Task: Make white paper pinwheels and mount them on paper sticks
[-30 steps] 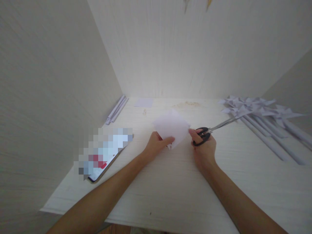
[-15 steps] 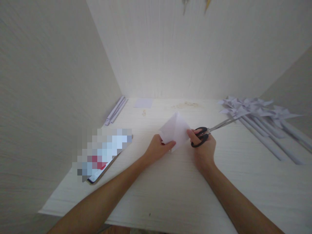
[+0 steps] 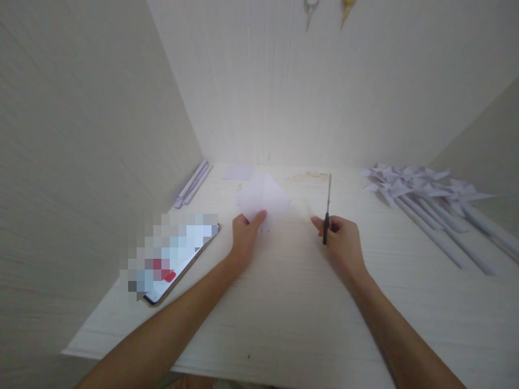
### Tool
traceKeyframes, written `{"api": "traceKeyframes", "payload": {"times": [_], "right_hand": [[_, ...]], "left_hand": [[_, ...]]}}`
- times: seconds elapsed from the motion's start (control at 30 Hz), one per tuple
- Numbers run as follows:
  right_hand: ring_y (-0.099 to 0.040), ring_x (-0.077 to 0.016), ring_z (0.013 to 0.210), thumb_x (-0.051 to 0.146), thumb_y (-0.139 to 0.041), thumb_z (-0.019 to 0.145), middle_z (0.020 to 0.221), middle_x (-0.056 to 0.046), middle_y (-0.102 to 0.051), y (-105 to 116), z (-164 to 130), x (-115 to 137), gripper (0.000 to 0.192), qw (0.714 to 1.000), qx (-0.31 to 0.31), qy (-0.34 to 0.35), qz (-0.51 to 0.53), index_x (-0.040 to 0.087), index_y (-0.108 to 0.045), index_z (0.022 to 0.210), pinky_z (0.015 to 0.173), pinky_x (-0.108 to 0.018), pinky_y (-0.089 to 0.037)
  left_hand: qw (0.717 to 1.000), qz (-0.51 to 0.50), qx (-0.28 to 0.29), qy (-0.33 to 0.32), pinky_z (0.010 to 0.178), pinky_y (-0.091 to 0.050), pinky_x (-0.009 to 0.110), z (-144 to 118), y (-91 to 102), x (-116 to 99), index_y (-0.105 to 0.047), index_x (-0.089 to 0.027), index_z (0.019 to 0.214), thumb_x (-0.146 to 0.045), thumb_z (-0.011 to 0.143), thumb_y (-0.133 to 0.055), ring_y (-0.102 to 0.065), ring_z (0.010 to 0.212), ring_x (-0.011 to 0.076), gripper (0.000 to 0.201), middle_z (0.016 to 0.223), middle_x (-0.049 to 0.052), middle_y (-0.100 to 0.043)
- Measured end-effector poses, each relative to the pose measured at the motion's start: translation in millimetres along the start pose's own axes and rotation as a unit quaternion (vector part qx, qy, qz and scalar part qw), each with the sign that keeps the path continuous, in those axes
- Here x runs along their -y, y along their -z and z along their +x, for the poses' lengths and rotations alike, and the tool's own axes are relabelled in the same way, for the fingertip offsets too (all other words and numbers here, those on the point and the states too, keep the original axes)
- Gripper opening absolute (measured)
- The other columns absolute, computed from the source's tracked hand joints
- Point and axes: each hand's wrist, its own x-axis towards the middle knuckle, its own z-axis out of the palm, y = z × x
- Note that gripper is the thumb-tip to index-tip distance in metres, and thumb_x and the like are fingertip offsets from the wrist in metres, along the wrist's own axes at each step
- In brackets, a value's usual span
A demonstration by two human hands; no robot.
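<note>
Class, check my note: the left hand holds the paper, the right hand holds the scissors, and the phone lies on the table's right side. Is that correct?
Not quite: the phone lies on the left side of the table, as the head view shows. The rest stands: the left hand holds the paper, and the right hand holds the scissors.

Dim light, darker toward the edges, leaves the paper (image 3: 265, 194) washed-out.
</note>
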Motion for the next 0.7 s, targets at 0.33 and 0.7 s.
{"api": "traceKeyframes", "payload": {"times": [0.33,0.7], "right_hand": [[-0.05,-0.0152,0.052,0.039,-0.052,0.072,0.059,-0.006,-0.059,24.4,35.8,-22.1,0.025,0.953,0.083,0.062,-0.285,0.016,-0.055,0.063,0.047,-0.024,-0.03],[-0.057,-0.0196,0.071,0.024,-0.054,0.073,0.079,-0.012,-0.063,-21.4,147.4,-6.3,0.014,0.922,0.105,0.096,-0.361,0.012,-0.061,0.075,0.054,-0.025,-0.034]], "left_hand": [[0.996,-0.057,0.062,0.034,0.056,-0.042,0.025,-7.5,-4.9,-6.4,-0.062,-0.01,0.072,-0.032,0.057,-0.066,-0.055,0.059,0.0129,0.027,0.065,0.003,-0.062],[0.977,-0.001,0.192,0.088,0.049,-0.037,0.022,-16.3,-9.4,-8.4,-0.062,-0.01,0.066,-0.03,0.059,-0.063,-0.049,0.049,0.0099,0.021,0.057,0.001,-0.058]]}}
